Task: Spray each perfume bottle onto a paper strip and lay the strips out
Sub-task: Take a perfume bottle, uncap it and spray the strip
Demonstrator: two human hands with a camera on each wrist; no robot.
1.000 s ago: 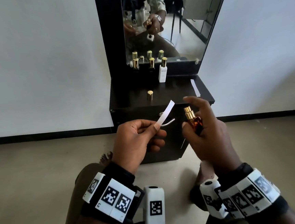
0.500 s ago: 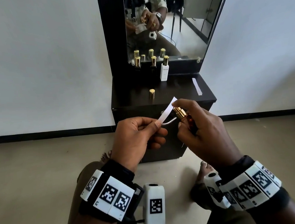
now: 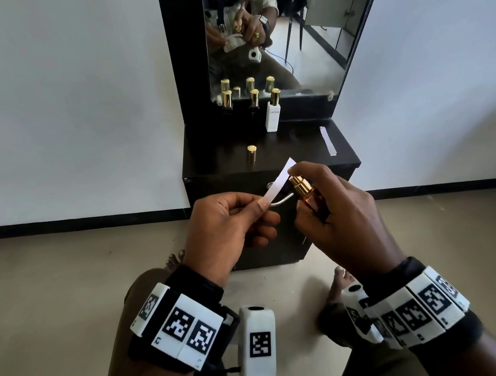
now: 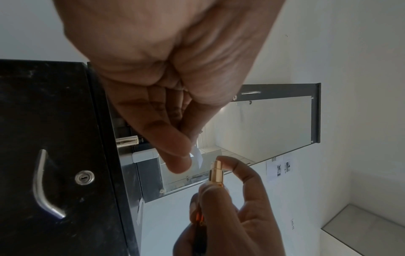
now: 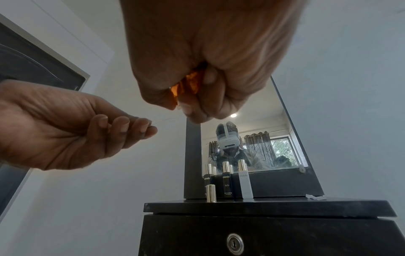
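1. White paper, head view: a paper strip point(image 3: 279, 182) is being pinched at its lower end between the thumb and forefinger of the left hand point(image 3: 228, 222), its free end slanting up and to the right. An amber perfume bottle point(image 3: 307, 194) with a gold sprayer is being gripped by the curled fingers of the right hand point(image 3: 338, 210), the forefinger being laid on the sprayer top, just beside the strip's upper end. A loose gold cap point(image 3: 251, 154), a white bottle point(image 3: 273, 116), two dark bottles point(image 3: 253, 103) and a second strip point(image 3: 327, 140) are being carried on the black cabinet point(image 3: 343, 161) below the mirror point(image 3: 302, 33).

2. Left wrist view: the strip point(image 4: 198, 156) is being shown only as a short white tip beyond the pinching fingers point(image 4: 177, 155). The gold sprayer point(image 4: 215, 173) is being pointed towards it, near but apart. A metal handle point(image 4: 43, 183) and a keyhole point(image 4: 84, 177) are being shown on the cabinet door.

3. Right wrist view: the amber glass point(image 5: 188, 84) is being enclosed almost wholly by the right fist. The strip is being seen edge-on as a thin line point(image 5: 162, 120) leaving the left fingertips point(image 5: 149, 129). The cap point(image 5: 211, 193) is being shown upright in front of the three bottles.
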